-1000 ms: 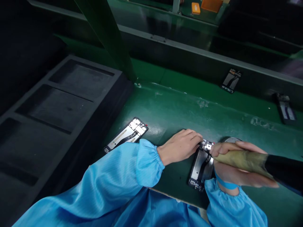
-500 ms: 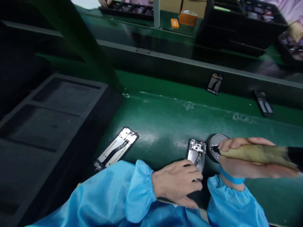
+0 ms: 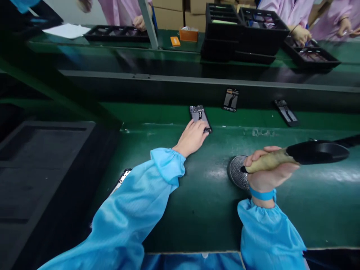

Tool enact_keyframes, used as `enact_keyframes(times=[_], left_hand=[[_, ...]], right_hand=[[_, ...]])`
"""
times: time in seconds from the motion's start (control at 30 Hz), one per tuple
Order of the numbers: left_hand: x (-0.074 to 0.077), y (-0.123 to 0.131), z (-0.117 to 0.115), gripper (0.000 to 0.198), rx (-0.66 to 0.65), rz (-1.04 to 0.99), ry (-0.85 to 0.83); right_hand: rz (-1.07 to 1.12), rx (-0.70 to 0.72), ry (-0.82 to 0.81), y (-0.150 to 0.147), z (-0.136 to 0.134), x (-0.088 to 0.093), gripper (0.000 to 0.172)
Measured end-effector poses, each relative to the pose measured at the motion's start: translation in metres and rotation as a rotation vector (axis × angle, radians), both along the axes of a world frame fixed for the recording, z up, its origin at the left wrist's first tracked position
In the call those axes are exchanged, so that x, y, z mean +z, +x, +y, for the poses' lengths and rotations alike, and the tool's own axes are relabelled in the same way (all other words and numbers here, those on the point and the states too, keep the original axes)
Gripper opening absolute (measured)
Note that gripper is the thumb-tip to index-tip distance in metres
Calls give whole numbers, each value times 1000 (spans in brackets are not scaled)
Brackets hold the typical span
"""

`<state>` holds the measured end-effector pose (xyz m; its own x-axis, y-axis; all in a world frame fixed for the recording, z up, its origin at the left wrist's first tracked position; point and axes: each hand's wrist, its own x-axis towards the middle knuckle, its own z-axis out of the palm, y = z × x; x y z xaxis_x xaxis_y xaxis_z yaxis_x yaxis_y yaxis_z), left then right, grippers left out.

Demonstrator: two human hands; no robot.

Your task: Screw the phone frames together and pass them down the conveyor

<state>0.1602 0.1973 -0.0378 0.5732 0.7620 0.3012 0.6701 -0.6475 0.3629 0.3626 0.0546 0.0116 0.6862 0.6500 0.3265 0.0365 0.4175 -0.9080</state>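
Note:
My left hand (image 3: 192, 138) reaches to the back of the green table (image 3: 202, 210), its fingers closed on the near end of an opened phone (image 3: 197, 112). In my right hand (image 3: 266, 178) is a tool with a yellowish wrapped grip and black rear end (image 3: 317, 152); its dark tip rests by a round metal mesh disc (image 3: 237, 173). Another opened phone (image 3: 123, 178) lies at the left, partly hidden under my left sleeve. Two more phone parts (image 3: 231, 99) (image 3: 286, 112) lie along the back strip.
A black compartment tray (image 3: 60, 144) stands at the left beside a dark green post (image 3: 70, 90). Across a metal rail (image 3: 180, 78) are stacked black trays (image 3: 225, 37), an orange box (image 3: 188, 35) and people in pink sleeves with trays.
My left hand has moved forward with the phone from the near edge to the back strip. My right hand still holds the tool near the disc. The view has shifted.

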Motion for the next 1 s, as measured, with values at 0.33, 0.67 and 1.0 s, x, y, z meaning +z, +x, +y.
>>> enact_keyframes(times=[0.33,0.67,1.0], left_hand=[[-3,52,46,48,207,45,32],[4,189,75,67,289,26,-19],[14,159,41,39,-12,102,102]], right_hand=[[95,83,21,-1,-5,-5,70],[133,210,68,-3,-10,-10,49],[85,179,37,-5,-11,-25,57]])
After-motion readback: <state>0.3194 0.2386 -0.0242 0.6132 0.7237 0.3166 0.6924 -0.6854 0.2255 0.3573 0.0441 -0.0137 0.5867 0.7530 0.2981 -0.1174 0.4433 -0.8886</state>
